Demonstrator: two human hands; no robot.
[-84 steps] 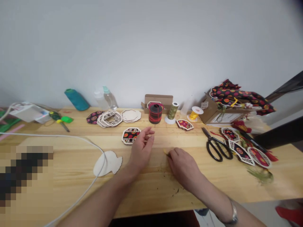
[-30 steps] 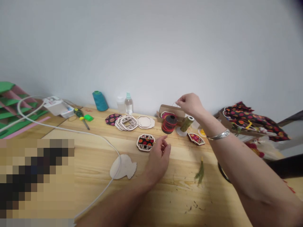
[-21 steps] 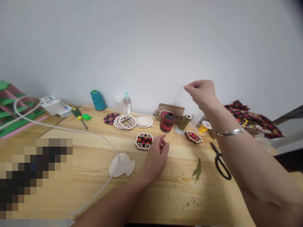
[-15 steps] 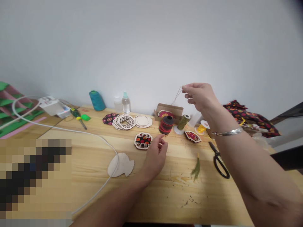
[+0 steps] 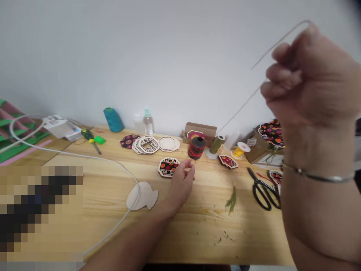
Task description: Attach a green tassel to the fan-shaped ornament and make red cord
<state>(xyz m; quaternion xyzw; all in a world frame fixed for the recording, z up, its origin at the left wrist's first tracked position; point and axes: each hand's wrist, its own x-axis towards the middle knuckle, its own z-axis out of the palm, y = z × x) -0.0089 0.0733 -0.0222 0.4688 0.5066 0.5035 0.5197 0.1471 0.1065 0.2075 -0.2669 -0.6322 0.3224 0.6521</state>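
Right hand (image 5: 316,79), clamped on thread (image 5: 239,108), has risen higher; the thread slants up from about the green spool (image 5: 216,146), apparently drawn longer; left hand (image 5: 182,182) lies half-curled by the tag (image 5: 167,166), grip unclear.

The octagonal floral plaque (image 5: 166,167) looks like matt wood and cloth, the bangle (image 5: 327,178) like glossy metal

Soft, even, slightly cool light covers the wall (image 5: 158,67), which is palest near its middle and falls off into a dark upper-right corner; a diffuse shadow darkens the surface (image 5: 203,244) beside the right forearm (image 5: 321,222); motion blur smears the right hand (image 5: 316,79); the bracelet (image 5: 324,177) glints faintly; coarse pixelation hides the lower left.
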